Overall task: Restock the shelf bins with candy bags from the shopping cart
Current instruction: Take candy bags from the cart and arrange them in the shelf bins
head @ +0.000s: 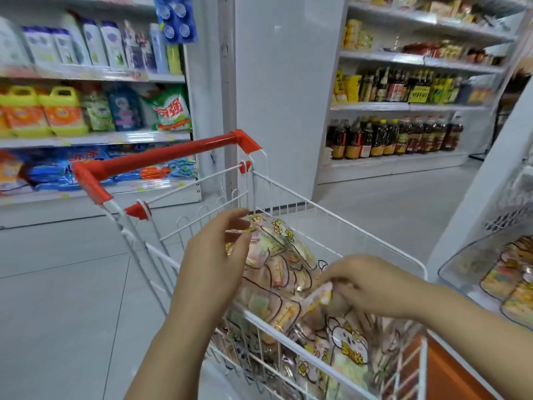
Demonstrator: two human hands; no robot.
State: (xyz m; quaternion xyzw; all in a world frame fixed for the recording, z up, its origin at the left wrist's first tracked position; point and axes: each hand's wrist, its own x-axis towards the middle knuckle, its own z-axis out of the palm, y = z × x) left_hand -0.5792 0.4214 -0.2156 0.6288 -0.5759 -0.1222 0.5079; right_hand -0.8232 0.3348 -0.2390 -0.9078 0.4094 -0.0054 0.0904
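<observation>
The right hand (372,287) reaches in from the right over the shopping cart (346,223), its fingers curled down and pinching the yellow sealed edge of the top candy bag (277,272). The left hand (216,261) comes in over the cart's near rim. Its fingers are loosely bent and lie against the bag's other end, and the thumb is lifted above it. It touches the bag rather than clasping it.

The bag is clear plastic printed with cartoon figures and full of pastel sweets. It lies slantwise on top of a heap of more candy bags (346,350) that fills the white wire basket.

Just right of the cart, above an orange panel (450,370), a clear shelf bin (461,255) tilts toward the aisle. A few bags of the same kind (507,269) lie in it.

Beyond the hands, the cart's red handle (161,160) slants across the view over a pale grey tiled floor (57,284).

Farther off on the left, shelves hold yellow detergent jugs (62,109) and soap pouches. Past a white pillar (277,96), shelves on the right carry rows of dark bottles (389,137) with smaller bottles and packets above.
</observation>
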